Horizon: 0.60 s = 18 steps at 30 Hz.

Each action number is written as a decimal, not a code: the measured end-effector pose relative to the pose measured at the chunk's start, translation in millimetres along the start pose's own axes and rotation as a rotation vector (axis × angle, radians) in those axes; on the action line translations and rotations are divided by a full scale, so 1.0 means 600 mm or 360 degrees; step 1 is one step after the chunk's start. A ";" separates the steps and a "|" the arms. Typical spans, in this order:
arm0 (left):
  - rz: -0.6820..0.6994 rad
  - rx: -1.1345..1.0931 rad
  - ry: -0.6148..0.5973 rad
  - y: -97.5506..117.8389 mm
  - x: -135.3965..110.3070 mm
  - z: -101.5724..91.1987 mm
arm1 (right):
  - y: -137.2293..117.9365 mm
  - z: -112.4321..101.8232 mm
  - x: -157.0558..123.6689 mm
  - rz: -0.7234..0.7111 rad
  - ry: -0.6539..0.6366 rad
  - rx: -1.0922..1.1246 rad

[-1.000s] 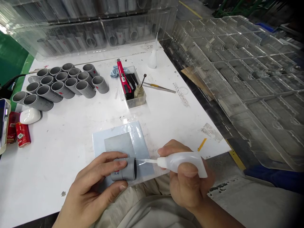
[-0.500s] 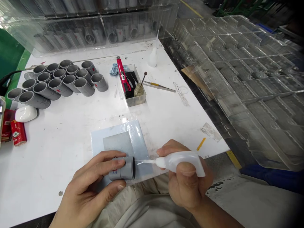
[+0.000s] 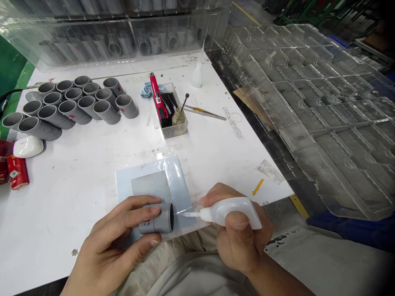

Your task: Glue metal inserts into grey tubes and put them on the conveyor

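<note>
My left hand point(image 3: 117, 242) grips a short grey pipe fitting point(image 3: 157, 220) lying on its side at the near edge of the white table point(image 3: 92, 164), open end facing right. My right hand point(image 3: 237, 238) is closed round a translucent squeeze bottle point(image 3: 230, 211) whose thin nozzle points left and touches the fitting's open rim. The fitting lies over a pale blue square mat point(image 3: 166, 176) covered with clear film.
A stack of several grey pipe fittings point(image 3: 70, 107) lies at the back left. A clear box point(image 3: 173, 119) holds a red knife and a small brush jar; tweezers point(image 3: 205, 112) lie beside it. A second squeeze bottle point(image 3: 197, 74) stands behind. Clear plastic trays point(image 3: 308, 98) fill the right.
The camera view shifted slightly, so everything drifts left. The nozzle tip stays at the fitting's rim; both hands keep their hold.
</note>
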State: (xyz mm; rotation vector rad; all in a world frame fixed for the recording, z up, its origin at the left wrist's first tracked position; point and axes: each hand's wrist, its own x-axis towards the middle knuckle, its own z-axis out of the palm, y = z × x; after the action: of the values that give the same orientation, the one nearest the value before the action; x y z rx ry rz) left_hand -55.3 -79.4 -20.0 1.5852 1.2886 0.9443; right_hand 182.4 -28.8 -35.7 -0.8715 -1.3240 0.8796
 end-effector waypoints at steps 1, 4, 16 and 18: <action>-0.0001 0.0004 0.0001 0.000 0.000 0.000 | 0.000 0.001 0.000 -0.0001 -0.0001 0.0008; -0.0007 0.0008 0.0009 0.001 0.001 0.000 | -0.002 0.003 0.001 -0.0002 0.0006 0.0054; -0.0144 0.0058 0.0164 0.012 0.000 0.012 | -0.017 0.008 0.017 0.0124 0.0184 0.0175; -0.0139 0.0039 0.0131 0.009 -0.001 0.009 | -0.017 0.008 0.019 0.0111 0.0164 0.0154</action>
State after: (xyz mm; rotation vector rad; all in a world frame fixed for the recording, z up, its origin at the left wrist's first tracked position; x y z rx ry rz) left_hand -48.5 -81.6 -17.0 1.5096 1.4197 0.9513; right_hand 178.2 -22.8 -21.6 -0.8800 -1.1585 0.9328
